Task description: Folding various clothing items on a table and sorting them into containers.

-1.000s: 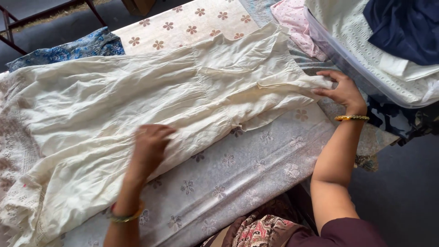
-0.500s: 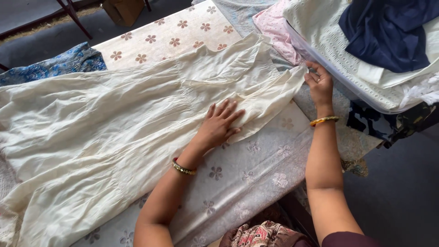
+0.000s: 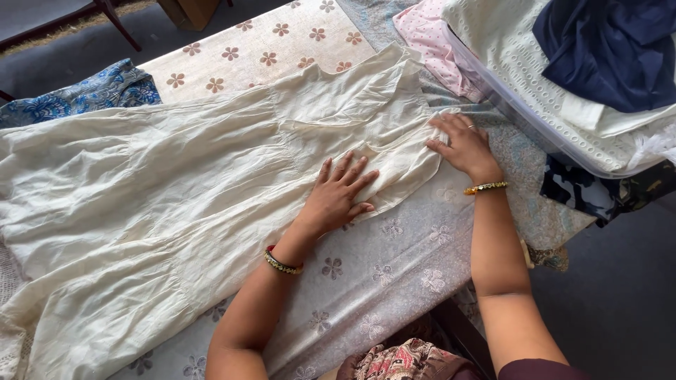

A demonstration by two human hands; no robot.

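Both hands [image 3: 338,193] [image 3: 461,144] flat on cream dress [image 3: 176,204]

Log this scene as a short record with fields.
Surface: table under a floral cloth
Main item: cream dress, spread flat
Left hand: palm down on the dress, fingers spread
Right hand: flat on the dress edge
Wrists: a bangle on each
Nearby: clear bin of folded clothes at right; blue cloth at far left

Matt, crinkled cream cloth dress [image 3: 176,204], perhaps cotton
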